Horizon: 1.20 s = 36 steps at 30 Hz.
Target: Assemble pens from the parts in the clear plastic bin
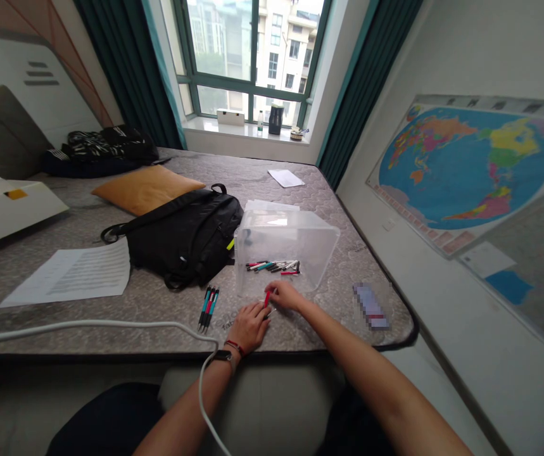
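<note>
My right hand (pixel 285 296) pinches a red pen piece (pixel 266 299) between thumb and fingertips, just in front of the clear plastic bin. The lower end of that piece meets the fingertips of my left hand (pixel 249 324), which is closed low over the mattress; what lies under its fingers is mostly hidden. A small pale tip pokes out beside them. Inside the clear bin (pixel 322 253), tipped on its side with its mouth towards me, lies a loose heap of pens (pixel 274 266). Left of my hands, teal and red pens (pixel 209 308) lie side by side.
A black backpack (pixel 190 231) and printed paper (pixel 82 272) lie left on the mattress (pixel 158 335). A white cable (pixel 124 323) crosses the front and passes over my left forearm. At right, a blurred phone-like item (pixel 370 306) lies near the mattress edge.
</note>
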Available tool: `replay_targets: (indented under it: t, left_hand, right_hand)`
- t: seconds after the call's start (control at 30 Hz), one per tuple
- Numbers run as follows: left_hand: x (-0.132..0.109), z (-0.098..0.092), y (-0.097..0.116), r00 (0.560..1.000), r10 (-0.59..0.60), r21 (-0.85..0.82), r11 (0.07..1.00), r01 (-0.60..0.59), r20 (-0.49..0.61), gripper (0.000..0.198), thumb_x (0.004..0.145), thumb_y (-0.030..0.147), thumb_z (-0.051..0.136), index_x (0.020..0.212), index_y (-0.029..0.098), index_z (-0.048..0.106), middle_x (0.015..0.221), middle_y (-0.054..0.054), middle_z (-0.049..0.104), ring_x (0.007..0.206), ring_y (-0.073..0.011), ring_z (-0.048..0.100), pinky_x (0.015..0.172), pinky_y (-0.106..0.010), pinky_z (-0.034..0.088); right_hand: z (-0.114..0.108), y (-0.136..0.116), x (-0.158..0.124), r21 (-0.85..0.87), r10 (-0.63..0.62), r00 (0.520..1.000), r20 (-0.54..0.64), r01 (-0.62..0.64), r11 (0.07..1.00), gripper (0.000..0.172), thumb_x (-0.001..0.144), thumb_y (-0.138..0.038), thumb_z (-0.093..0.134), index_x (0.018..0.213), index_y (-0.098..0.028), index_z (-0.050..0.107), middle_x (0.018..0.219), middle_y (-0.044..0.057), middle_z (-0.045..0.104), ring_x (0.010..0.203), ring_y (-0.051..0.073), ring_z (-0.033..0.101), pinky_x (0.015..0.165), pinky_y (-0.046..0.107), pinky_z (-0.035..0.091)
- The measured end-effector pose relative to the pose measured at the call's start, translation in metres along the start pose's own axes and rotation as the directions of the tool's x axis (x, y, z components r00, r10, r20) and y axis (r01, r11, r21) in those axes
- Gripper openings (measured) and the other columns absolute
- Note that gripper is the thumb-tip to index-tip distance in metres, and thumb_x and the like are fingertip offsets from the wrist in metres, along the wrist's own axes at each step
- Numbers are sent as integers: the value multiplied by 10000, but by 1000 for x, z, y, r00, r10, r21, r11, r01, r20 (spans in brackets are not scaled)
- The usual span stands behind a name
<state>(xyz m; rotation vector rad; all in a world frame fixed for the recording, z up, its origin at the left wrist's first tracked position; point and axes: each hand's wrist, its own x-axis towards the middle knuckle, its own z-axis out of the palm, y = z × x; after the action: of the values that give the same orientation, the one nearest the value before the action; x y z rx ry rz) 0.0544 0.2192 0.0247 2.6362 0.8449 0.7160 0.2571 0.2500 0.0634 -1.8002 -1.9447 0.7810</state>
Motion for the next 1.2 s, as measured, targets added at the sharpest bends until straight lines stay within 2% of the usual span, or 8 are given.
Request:
replay_targets:
  t: [0.1,0.23,0.4,0.6,0.8,1.0,1.1,1.2]
  left_hand:
    - [-1,0,1,1000,14,-7,1000,-14,2,327,963,306,438,1230,210,602,1243,-102,624,1190,-270,527,986,-446,433]
    - [-2,0,1,1000,-3,-6,1000,3,-7,326,956,299,448,1230,210,603,1223,-111,620,1144,-265,545,962,-437,450]
    - [-3,0,1,1000,-9,-18,1000,9,-26,338,952,292,453,1248,214,595,1223,-111,615,1121,-258,549,955,-429,460]
    - [-3,2,-1,999,-21,-24,1000,20,-37,359,960,285,432,1281,214,577,1240,-110,609,1120,-253,556,960,-420,470]
    - [-3,6,-4,998,-12,4,1000,13,-55,427,970,290,410,1377,206,508,1288,-122,593,1157,-265,549,985,-432,468]
    - [-3,8,-5,998,-21,3,1000,21,-61,423,975,301,398,1371,209,516,1311,-123,587,1169,-262,547,982,-436,477]
    - [-3,8,-5,997,-29,-1,1000,29,-72,424,976,310,395,1369,215,522,1314,-121,588,1167,-258,548,977,-429,481]
    - [-4,8,-6,995,-36,-2,999,36,-89,422,973,319,400,1363,223,532,1307,-117,596,1151,-256,554,969,-428,484]
  right_hand:
    - [-1,-6,5,-214,-108,981,159,141,967,200,782,-105,622,919,-171,752,905,63,700,836,169,622,783,252,439]
    - [-2,-11,7,-303,-147,958,247,221,927,190,813,-145,614,930,-183,759,943,70,687,836,168,629,756,234,430]
    - [3,-13,6,-331,-104,969,223,176,927,226,815,-161,615,996,-198,746,970,64,685,865,175,635,734,226,428]
    - [8,-12,2,-412,-96,964,248,194,890,205,877,-176,530,918,-169,730,987,80,655,824,163,624,722,232,435]
    - [2,-5,-9,-474,-105,950,295,240,847,222,937,-234,487,1040,-164,670,1037,92,633,835,175,620,729,253,439]
    - [-7,-1,-22,-465,-34,944,328,193,864,180,926,-243,515,984,-143,653,1016,104,632,848,168,622,738,242,422]
    - [-10,2,-28,-423,-26,957,289,152,893,151,915,-207,523,980,-133,638,1017,113,636,847,167,614,750,252,416]
    - [-13,6,-29,-305,-20,981,194,80,949,117,894,-173,540,951,-131,633,928,84,660,822,162,600,742,254,418]
